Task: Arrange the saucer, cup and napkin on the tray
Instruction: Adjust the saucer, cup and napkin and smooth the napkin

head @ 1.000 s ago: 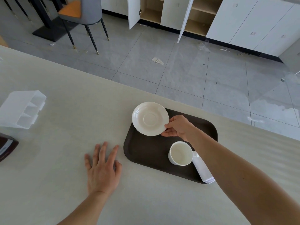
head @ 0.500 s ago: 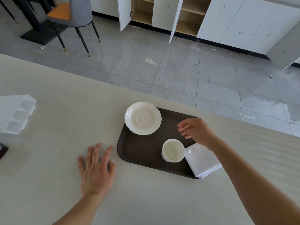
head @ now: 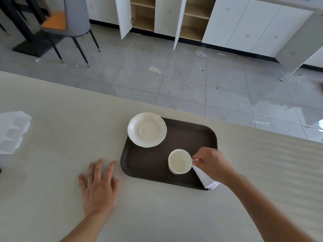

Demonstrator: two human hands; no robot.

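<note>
While the left hand (head: 98, 186) lies flat and spread on the tabletop (head: 52, 154) beside the tray (head: 150, 165), the right hand (head: 212, 164) pinches the cup (head: 180, 161) by its handle. The saucer (head: 147, 129) sits far-left of that grip, overhanging the tray's corner. The napkin (head: 207, 179) lies under the right hand.

Dark brown tray (head: 152, 165): matt, smooth, plastic-looking. Saucer (head: 147, 129): cream glazed ceramic with a soft sheen and a faintly scalloped rim. Cup (head: 179, 161): the same cream ceramic, smooth, its handle pinched in my right hand (head: 211, 165). Napkin (head: 206, 179): white, matt, folded in layers; cloth or paper I cannot tell. Table (head: 52, 172) under my left hand (head: 99, 187): pale beige, matt, with a fine grain. Organiser (head: 12, 131) at the far left: white smooth plastic.
</note>
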